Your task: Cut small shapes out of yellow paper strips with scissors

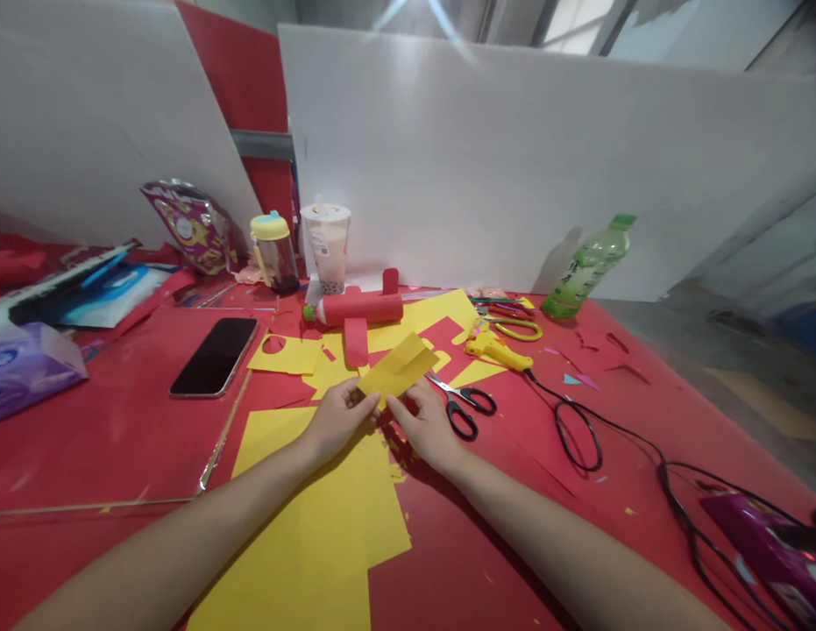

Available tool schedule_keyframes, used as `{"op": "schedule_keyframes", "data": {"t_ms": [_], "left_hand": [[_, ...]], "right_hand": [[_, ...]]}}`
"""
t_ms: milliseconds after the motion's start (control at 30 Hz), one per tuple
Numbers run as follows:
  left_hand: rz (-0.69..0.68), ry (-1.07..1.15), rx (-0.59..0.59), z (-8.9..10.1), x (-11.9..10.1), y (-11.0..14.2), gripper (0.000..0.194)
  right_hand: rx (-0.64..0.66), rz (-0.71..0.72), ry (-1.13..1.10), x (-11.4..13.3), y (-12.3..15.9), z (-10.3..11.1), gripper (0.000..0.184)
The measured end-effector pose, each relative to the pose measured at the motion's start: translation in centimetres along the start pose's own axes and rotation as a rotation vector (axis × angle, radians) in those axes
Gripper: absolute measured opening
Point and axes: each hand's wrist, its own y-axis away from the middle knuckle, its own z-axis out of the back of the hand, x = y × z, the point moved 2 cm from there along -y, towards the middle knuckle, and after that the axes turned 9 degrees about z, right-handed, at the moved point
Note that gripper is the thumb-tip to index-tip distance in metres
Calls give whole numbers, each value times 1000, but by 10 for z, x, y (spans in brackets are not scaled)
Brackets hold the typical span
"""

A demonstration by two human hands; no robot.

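A small folded piece of yellow paper (pixel 395 372) is held up between both hands over the red table. My left hand (pixel 342 416) pinches its lower left edge. On the other side, my right hand (pixel 430 428) grips its lower right part. Black-handled scissors (pixel 465 408) lie just right of my right hand. Behind the paper rests a bottle wrapped in red paper (pixel 365 308), on its side, with a green cap and red flaps. Large yellow sheets (pixel 302 517) spread under my left forearm. Cut yellow scraps (pixel 286 354) lie around.
A yellow glue gun (pixel 500 350) trails a black cord (pixel 618 423) to the right. A phone (pixel 214 358) lies at left. At the back stand a milk tea cup (pixel 329 250), a yellow-lidded bottle (pixel 274 254) and a tilted green bottle (pixel 588 267), before a white board (pixel 513 166).
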Motion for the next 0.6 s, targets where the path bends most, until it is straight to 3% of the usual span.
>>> {"op": "schedule_keyframes", "data": {"t_ms": [600], "left_hand": [[-16, -72, 53, 0, 1, -3, 24]], "right_hand": [[-3, -96, 0, -4, 0, -1, 22]]}}
